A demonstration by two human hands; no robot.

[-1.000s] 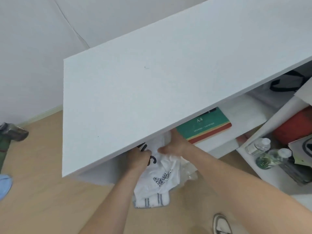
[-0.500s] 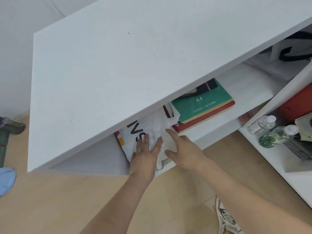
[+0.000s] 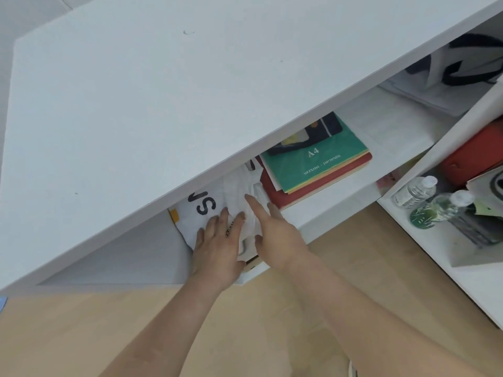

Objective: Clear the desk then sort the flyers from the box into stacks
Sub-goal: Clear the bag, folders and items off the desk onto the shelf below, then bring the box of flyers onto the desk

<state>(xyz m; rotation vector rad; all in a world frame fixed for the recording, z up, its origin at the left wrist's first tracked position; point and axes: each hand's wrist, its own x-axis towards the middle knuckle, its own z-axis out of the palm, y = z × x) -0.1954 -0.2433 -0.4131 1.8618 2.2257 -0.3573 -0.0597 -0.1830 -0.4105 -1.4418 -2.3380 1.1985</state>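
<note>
A white desk top (image 3: pixel 136 110) fills the upper left of the head view. Under it runs a white shelf (image 3: pixel 340 202). A crumpled white plastic bag (image 3: pixel 206 210) with black letters lies at the shelf's left end. My left hand (image 3: pixel 219 248) rests flat on the bag with straight fingers. My right hand (image 3: pixel 275 232) lies beside it, fingers stretched over the bag's right part. Next to the bag sits a stack of A4 coloured paper (image 3: pixel 318 164) with a green cover on a red one. No box of flyers is in view.
A lower white shelf (image 3: pixel 462 273) at the right carries two plastic bottles (image 3: pixel 416 190), a red case (image 3: pixel 471 156) and dark items. A white bag with black handles (image 3: pixel 471 63) sits further back under the desk. Wooden floor (image 3: pixel 81 336) lies below.
The bag hung off the shelf's edge in both hands a second ago. It now lies on the shelf, and both hands have flattened on it.
</note>
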